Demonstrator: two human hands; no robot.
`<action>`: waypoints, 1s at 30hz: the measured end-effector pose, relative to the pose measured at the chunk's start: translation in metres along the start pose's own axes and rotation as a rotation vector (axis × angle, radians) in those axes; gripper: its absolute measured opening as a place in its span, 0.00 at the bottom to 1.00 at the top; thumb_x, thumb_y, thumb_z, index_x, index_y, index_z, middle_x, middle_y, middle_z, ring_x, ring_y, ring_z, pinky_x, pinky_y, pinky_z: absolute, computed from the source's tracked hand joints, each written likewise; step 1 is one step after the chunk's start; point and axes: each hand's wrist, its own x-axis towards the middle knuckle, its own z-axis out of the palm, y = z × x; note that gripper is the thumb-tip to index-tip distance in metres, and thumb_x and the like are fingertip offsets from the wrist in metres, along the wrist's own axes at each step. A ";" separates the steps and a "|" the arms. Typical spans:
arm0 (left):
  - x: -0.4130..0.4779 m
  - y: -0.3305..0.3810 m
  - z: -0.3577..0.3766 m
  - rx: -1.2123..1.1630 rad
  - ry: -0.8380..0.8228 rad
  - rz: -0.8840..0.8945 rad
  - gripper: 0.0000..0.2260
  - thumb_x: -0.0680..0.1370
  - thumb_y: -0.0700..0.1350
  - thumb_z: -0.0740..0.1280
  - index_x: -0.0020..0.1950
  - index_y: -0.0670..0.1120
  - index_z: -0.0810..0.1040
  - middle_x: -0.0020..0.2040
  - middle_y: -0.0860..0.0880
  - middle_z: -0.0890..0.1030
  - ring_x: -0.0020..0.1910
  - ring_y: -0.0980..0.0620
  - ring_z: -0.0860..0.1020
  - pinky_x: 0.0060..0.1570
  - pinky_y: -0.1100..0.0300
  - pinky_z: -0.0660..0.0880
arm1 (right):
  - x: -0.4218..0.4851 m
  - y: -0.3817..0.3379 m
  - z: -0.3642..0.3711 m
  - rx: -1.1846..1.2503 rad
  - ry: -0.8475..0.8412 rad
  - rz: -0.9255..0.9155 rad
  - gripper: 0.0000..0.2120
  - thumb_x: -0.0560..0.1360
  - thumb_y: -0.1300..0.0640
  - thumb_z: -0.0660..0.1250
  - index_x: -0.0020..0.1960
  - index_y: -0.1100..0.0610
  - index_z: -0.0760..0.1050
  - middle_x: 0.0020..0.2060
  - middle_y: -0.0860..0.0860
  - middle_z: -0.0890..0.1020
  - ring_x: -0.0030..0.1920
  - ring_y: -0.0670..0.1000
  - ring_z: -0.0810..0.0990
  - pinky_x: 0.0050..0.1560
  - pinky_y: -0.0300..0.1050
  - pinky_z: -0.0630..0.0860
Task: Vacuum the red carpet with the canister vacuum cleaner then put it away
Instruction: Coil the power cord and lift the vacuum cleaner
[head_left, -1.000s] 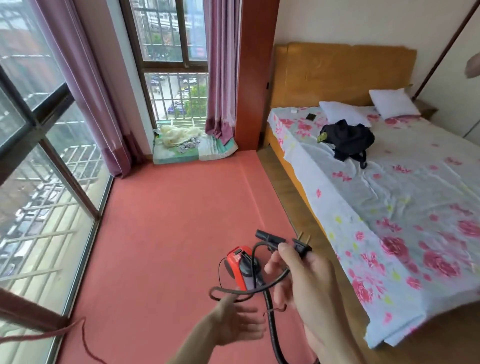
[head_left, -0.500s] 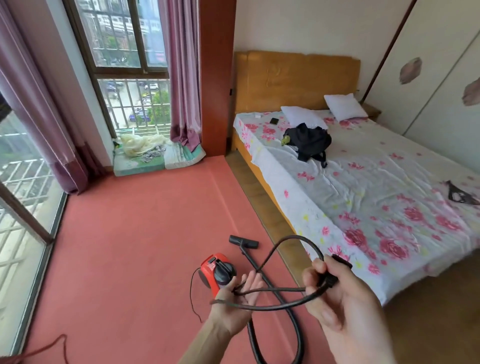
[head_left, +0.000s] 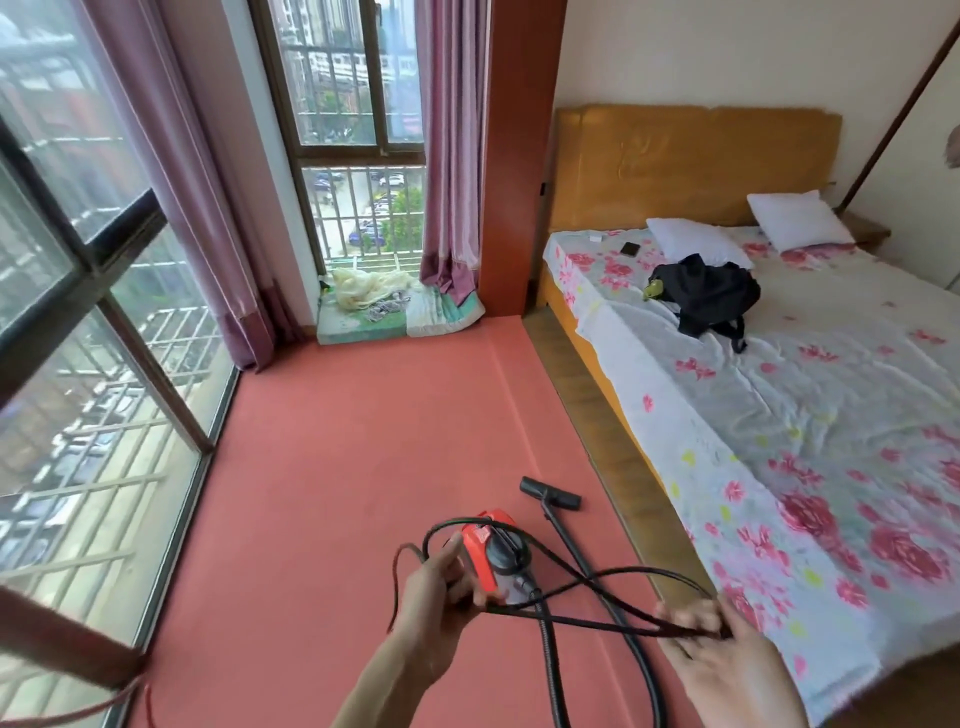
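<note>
Red plastic canister vacuum cleaner (head_left: 491, 548) at twelve o'clock: my left hand (head_left: 434, 597) grips and my right hand (head_left: 727, 665) pinches its looped black cord (head_left: 644, 570), which I reckon needs untangling before plugging in.

One red canister vacuum (head_left: 493, 545) on one red carpet (head_left: 337, 467); one black cord (head_left: 644, 571); one bed (head_left: 831, 415) carrying two white pillows (head_left: 696, 241) (head_left: 797, 218) at its head edge, one black bag (head_left: 706, 293), one phone (head_left: 630, 249).

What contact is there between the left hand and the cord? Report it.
Touching. The head view shows the cord's loops meeting at the left hand, whose fingers curl round them in front of the vacuum.
</note>
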 end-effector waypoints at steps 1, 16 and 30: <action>-0.004 0.006 -0.006 0.103 0.024 0.020 0.21 0.81 0.42 0.65 0.29 0.45 0.64 0.25 0.49 0.56 0.20 0.48 0.65 0.41 0.48 0.75 | 0.008 0.009 0.001 -0.019 0.019 0.043 0.18 0.83 0.52 0.57 0.36 0.56 0.63 0.19 0.51 0.66 0.23 0.50 0.68 0.37 0.48 0.75; -0.095 0.077 -0.088 0.960 0.236 0.437 0.03 0.78 0.44 0.70 0.50 0.53 0.81 0.25 0.53 0.72 0.25 0.45 0.82 0.27 0.60 0.74 | 0.089 0.195 0.024 -0.584 -0.138 0.702 0.06 0.80 0.59 0.63 0.47 0.61 0.70 0.20 0.53 0.67 0.15 0.45 0.60 0.18 0.32 0.56; -0.134 0.124 -0.190 1.052 0.154 0.733 0.11 0.78 0.44 0.72 0.49 0.62 0.86 0.32 0.51 0.81 0.30 0.60 0.75 0.35 0.61 0.72 | 0.083 0.286 0.122 -0.136 -0.305 0.671 0.21 0.70 0.44 0.69 0.45 0.62 0.69 0.21 0.48 0.62 0.19 0.46 0.62 0.17 0.40 0.64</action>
